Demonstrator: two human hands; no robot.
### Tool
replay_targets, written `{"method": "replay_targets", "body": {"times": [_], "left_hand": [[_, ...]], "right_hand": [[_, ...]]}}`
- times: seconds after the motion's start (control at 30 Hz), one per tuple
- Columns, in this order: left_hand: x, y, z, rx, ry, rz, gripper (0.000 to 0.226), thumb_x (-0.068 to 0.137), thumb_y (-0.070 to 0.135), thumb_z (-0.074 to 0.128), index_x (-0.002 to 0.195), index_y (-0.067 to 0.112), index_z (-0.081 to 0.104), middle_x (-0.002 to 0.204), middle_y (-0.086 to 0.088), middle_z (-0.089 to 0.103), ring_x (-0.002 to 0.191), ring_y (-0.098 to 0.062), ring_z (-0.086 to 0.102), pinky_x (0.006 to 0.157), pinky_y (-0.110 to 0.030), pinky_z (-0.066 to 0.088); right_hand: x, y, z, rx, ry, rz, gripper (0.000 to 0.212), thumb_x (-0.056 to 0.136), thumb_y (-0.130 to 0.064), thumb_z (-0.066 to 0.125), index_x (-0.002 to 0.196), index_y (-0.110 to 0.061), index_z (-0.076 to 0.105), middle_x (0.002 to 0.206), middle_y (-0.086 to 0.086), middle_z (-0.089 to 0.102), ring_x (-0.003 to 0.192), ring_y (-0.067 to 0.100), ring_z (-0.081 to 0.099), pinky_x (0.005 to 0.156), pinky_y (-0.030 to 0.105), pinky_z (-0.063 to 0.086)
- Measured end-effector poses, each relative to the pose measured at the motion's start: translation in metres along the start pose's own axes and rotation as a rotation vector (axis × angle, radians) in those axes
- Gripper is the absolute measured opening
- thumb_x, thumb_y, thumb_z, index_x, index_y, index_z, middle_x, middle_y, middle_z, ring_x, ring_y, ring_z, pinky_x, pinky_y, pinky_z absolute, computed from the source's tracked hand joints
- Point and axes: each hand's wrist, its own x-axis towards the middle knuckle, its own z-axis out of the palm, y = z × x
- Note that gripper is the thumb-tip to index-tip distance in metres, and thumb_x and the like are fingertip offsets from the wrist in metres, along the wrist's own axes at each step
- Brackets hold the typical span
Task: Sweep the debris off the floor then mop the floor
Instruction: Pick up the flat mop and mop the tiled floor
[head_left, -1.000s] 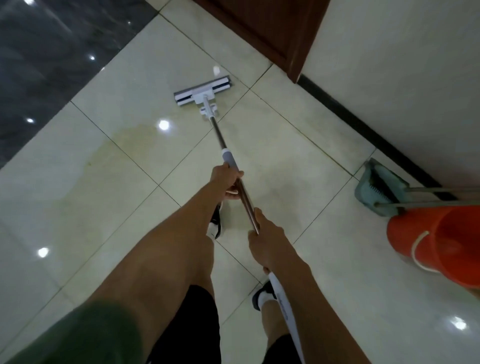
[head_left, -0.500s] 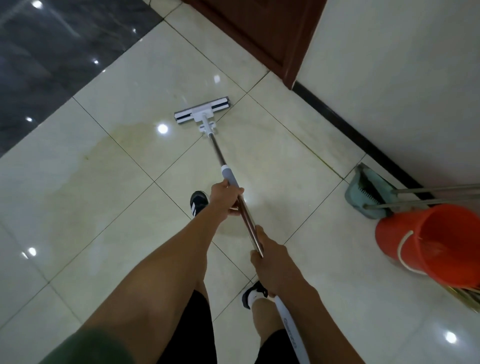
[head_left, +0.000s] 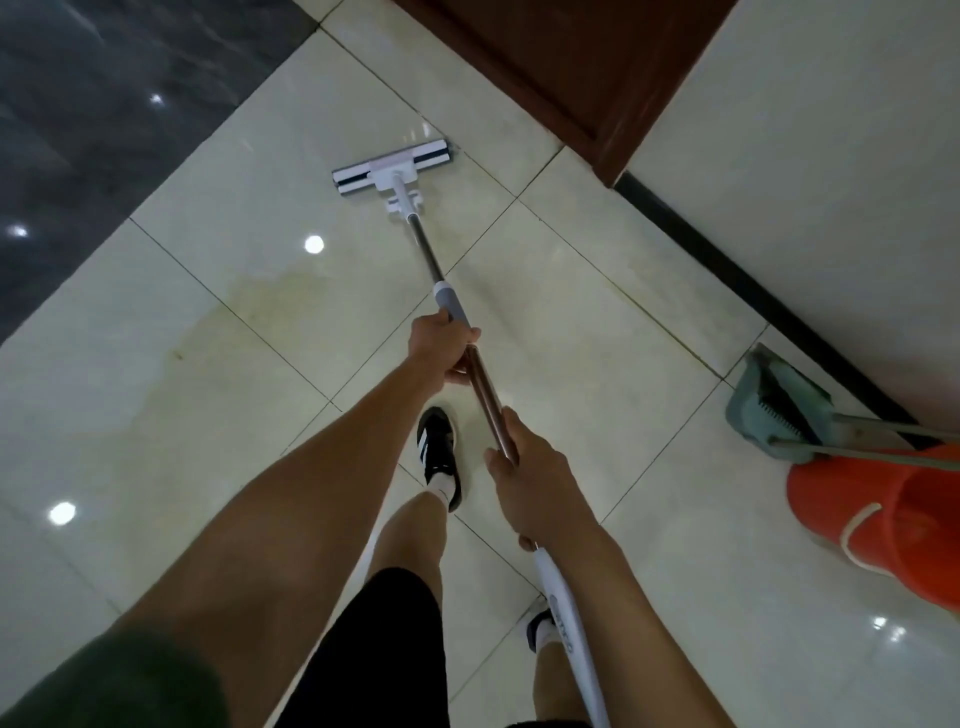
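A flat mop with a white head (head_left: 393, 166) lies on the cream tiled floor (head_left: 597, 332) ahead of me, near the brown door. Its metal pole (head_left: 426, 254) runs back toward me. My left hand (head_left: 441, 348) grips the pole just below the grey collar. Lower down, my right hand (head_left: 530, 473) grips the same pole above its white handle end (head_left: 566, 629). A damp yellowish patch (head_left: 234, 343) shows on the tiles to the left.
A brown door (head_left: 571, 67) and a white wall with black skirting (head_left: 753, 291) stand on the right. A teal dustpan with a broom (head_left: 779, 410) and an orange bucket (head_left: 893, 525) sit by the wall. Dark tiles (head_left: 104, 104) lie at the upper left. My left shoe (head_left: 439, 452) is forward.
The mop head was drawn back toward me, then pushed forward toward the door again. My left foot has stepped forward. Both hands keep their grip on the pole.
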Motion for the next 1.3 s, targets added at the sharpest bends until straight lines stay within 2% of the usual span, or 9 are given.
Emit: {"method": "replay_targets", "body": {"times": [0.1,0.27,0.37,0.6,0.73,0.93,1.0,1.13,1.3], "left_hand": [[0.022,0.043,-0.017,0.015,-0.017,0.015,0.015,0.087,0.009,0.076,0.095,0.007,0.064,0.086,-0.017,0.071,0.076,-0.035,0.075,0.062,-0.053,0.063],[0.048,0.087,-0.028,0.032,-0.032,0.025,0.024,0.087,0.010,0.077,0.104,0.001,0.063,0.081,-0.014,0.069,0.060,-0.025,0.073,0.051,-0.042,0.060],[0.048,0.081,-0.029,0.070,-0.025,0.033,0.024,0.087,0.013,0.077,0.102,0.002,0.062,0.084,-0.013,0.069,0.066,-0.026,0.073,0.049,-0.040,0.059],[0.019,0.035,-0.022,0.208,-0.061,0.083,0.014,0.091,0.014,0.073,0.097,0.006,0.062,0.091,-0.015,0.068,0.072,-0.028,0.073,0.055,-0.044,0.062],[-0.019,-0.016,0.002,0.335,-0.086,0.083,0.017,0.092,0.016,0.074,0.098,0.005,0.062,0.088,-0.018,0.071,0.067,-0.030,0.074,0.055,-0.044,0.063],[-0.091,-0.114,0.044,0.460,-0.150,0.094,0.019,0.093,0.018,0.073,0.093,0.005,0.059,0.080,-0.015,0.068,0.060,-0.029,0.072,0.056,-0.045,0.063],[-0.112,-0.144,0.053,0.460,-0.165,0.096,0.021,0.092,0.016,0.074,0.100,0.001,0.061,0.081,-0.016,0.068,0.064,-0.030,0.073,0.060,-0.049,0.063],[-0.154,-0.192,0.065,0.421,-0.179,0.070,0.027,0.090,0.014,0.075,0.105,-0.004,0.061,0.079,-0.019,0.070,0.063,-0.031,0.073,0.052,-0.046,0.062],[-0.196,-0.231,0.074,0.357,-0.237,0.025,0.026,0.090,0.008,0.073,0.108,-0.004,0.058,0.075,-0.018,0.067,0.065,-0.033,0.072,0.061,-0.055,0.062]], "right_hand": [[0.026,-0.040,-0.006,0.113,0.012,0.060,0.058,0.103,-0.034,0.047,0.155,-0.040,0.021,0.124,0.000,0.060,0.070,0.011,0.057,0.041,0.020,0.042],[0.061,-0.073,-0.011,0.152,0.050,0.067,0.060,0.101,-0.036,0.050,0.155,-0.040,0.024,0.104,-0.005,0.049,0.065,0.005,0.043,0.054,0.018,0.039],[0.056,-0.073,-0.007,0.236,0.043,0.101,0.059,0.100,-0.036,0.051,0.154,-0.041,0.027,0.099,-0.005,0.046,0.059,0.003,0.040,0.053,0.019,0.038],[0.009,-0.042,0.020,0.342,0.034,0.135,0.059,0.101,-0.027,0.047,0.154,-0.039,0.026,0.076,-0.005,0.047,0.041,0.010,0.044,0.040,0.024,0.041],[-0.032,0.013,0.040,0.284,0.067,0.120,0.058,0.103,-0.028,0.044,0.157,-0.033,0.022,0.079,-0.005,0.051,0.044,0.005,0.047,0.045,0.022,0.042],[-0.105,0.117,0.072,0.325,0.094,0.147,0.057,0.103,-0.024,0.045,0.156,-0.028,0.024,0.065,-0.007,0.045,0.049,0.009,0.043,0.052,0.028,0.039],[-0.127,0.146,0.084,0.319,0.110,0.145,0.058,0.103,-0.026,0.045,0.156,-0.028,0.024,0.069,-0.005,0.049,0.053,0.009,0.047,0.054,0.026,0.040],[-0.171,0.189,0.100,0.267,0.121,0.138,0.054,0.103,-0.029,0.044,0.155,-0.030,0.028,0.091,-0.002,0.057,0.065,0.009,0.054,0.059,0.023,0.043],[-0.220,0.219,0.104,0.223,0.123,0.170,0.057,0.103,-0.029,0.042,0.157,-0.030,0.022,0.099,0.001,0.060,0.073,0.013,0.056,0.067,0.027,0.044]]}}
